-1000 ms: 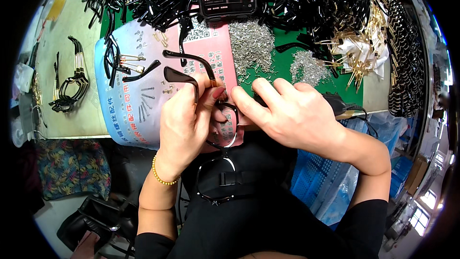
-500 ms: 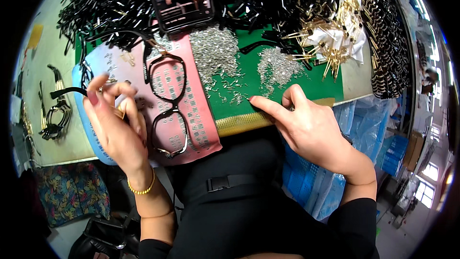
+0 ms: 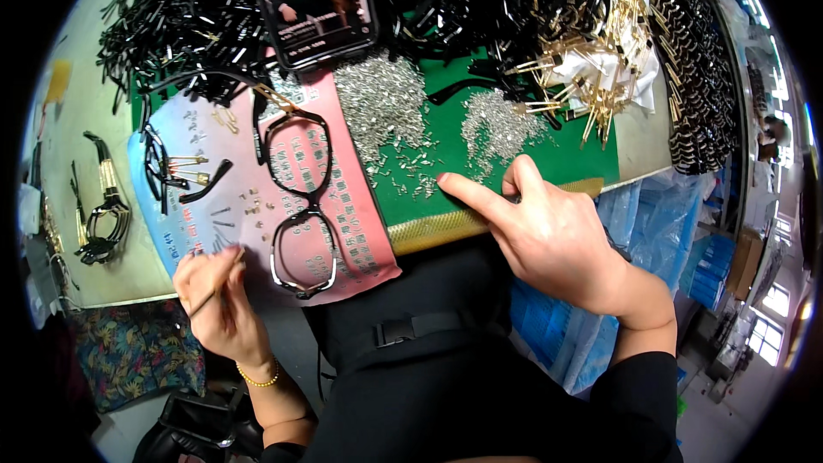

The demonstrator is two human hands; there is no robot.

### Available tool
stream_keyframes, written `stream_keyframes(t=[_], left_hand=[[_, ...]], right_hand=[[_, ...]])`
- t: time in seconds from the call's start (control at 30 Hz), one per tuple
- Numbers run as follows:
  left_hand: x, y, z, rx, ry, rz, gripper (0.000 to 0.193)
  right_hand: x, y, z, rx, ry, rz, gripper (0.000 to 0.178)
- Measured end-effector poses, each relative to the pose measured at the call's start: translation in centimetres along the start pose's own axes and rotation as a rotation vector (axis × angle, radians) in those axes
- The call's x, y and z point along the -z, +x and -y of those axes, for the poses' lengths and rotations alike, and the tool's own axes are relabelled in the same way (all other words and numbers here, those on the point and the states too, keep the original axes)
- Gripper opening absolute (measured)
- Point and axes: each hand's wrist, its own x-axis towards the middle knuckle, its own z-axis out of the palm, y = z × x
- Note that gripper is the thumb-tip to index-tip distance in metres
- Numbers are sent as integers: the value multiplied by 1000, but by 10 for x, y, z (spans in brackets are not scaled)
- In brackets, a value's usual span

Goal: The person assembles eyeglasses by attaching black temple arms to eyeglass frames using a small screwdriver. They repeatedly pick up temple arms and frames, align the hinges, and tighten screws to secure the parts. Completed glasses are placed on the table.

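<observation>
My left hand (image 3: pixel 216 304) is over the near edge of the pink-and-blue printed sheet, fingers curled together. A thin dark sliver shows at its fingers; blur hides what it is. A black eyeglass frame (image 3: pixel 315 197) lies on the sheet, one temple (image 3: pixel 201 77) reaching to the far left. Close to that hand are small dark slivers (image 3: pixel 225 225) and a black temple piece (image 3: pixel 207 182). With its index finger stretched out and other fingers bent, my right hand (image 3: pixel 553 236) touches loose bits at the near side of a pile of tiny silvery metal pieces (image 3: pixel 381 99). I see nothing held there.
A phone (image 3: pixel 317 9) with a lit screen stands before heaps of black temples (image 3: pixel 197 13). Gold-coloured metal parts (image 3: pixel 613 51) lie at right, beside a second small silvery pile (image 3: pixel 497 124). Glasses parts (image 3: pixel 105 223) are at far left. A yellow mesh strip (image 3: pixel 437 231) edges the green mat.
My left hand has come down toward me from above the sheet, its fingers drawing together. The black temple that stuck out beside it has gone from that spot. My right hand has barely moved.
</observation>
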Motion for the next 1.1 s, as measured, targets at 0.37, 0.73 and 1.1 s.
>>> stream_keyframes(t=[0.37,0.73,1.1], left_hand=[[-35,0,-30,-390,-132,116,25],[-44,12,-37,-121,-493,155,25],[-42,19,-42,-174,-368,160,33]], right_hand=[[20,7,20,128,258,-41,66],[2,35,30,385,179,110,69],[-2,40,28,377,201,59,60]])
